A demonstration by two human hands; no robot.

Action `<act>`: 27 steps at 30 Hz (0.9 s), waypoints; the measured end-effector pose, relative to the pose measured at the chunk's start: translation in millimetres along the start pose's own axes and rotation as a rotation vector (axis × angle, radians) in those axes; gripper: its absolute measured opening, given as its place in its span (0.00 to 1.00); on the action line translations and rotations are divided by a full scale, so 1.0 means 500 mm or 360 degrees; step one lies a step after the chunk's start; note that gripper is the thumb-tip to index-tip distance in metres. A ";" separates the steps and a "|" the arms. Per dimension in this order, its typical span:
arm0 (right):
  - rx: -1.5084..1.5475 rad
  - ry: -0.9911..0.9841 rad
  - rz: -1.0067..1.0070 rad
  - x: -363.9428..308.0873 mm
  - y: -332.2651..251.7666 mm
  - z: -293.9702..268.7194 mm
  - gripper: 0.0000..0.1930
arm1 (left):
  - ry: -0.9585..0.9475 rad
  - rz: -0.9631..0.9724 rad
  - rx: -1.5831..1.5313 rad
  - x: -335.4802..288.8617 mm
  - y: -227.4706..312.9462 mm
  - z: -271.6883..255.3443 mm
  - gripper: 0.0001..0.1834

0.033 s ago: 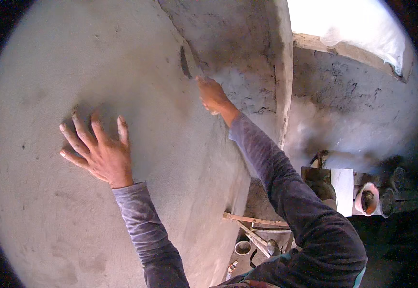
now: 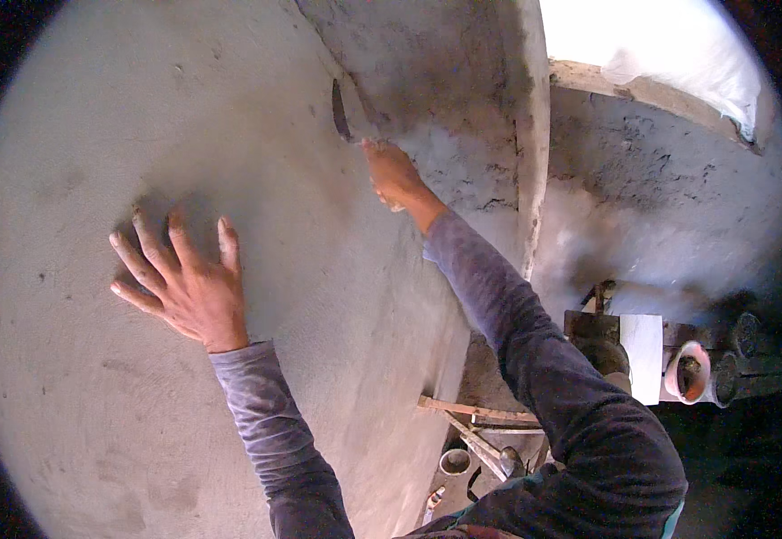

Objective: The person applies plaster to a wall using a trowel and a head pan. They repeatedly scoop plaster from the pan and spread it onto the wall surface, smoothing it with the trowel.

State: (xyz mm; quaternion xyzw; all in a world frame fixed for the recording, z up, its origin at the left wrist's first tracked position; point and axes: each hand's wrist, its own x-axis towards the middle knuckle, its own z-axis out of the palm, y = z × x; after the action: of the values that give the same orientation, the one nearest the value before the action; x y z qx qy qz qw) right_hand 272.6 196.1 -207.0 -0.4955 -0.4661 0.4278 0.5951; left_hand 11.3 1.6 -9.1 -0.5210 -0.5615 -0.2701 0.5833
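Observation:
My left hand (image 2: 195, 283) rests with its fingers spread on the smooth grey plastered wall (image 2: 256, 404). Up and to its right, my right hand (image 2: 395, 175) is closed round the handle of a trowel (image 2: 341, 110). The narrow, dark blade lies at the plaster near its right edge, where the smooth coat meets a rougher, darker wall surface (image 2: 418, 72). Most of the handle is hidden inside my fist. Both forearms are in grey sleeves.
A pale vertical edge (image 2: 531, 135) and a rough wall (image 2: 625, 171) stand on the right, below a bright opening with white sheeting (image 2: 661, 45). Lower right are a pink-rimmed bucket (image 2: 686, 373) and a white board (image 2: 641, 359). Wooden bars (image 2: 476, 411) and a small bucket (image 2: 454, 463) sit below.
My right hand and the trowel have shifted slightly up and to the left, and more of the blade's face shows. My left hand stays nearly in place.

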 end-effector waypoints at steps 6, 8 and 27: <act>0.0230 -0.0036 0.0629 -0.071 0.112 -0.013 0.26 | 0.0001 0.0005 0.0019 0.008 0.007 -0.002 0.31; 0.0135 -0.0077 0.0635 -0.102 0.121 -0.035 0.26 | -0.0032 -0.0009 0.0004 0.008 0.009 -0.007 0.31; -0.0522 0.0035 -0.0509 -0.072 0.011 0.010 0.19 | 0.0161 0.0082 -0.0044 0.004 0.008 0.004 0.30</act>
State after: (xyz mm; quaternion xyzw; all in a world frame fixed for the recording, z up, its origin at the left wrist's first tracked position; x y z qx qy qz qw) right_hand 260.3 163.0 -216.9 -0.5100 -0.5956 0.2412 0.5718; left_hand 14.8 5.1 -8.6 -0.5288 -0.5140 -0.2888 0.6106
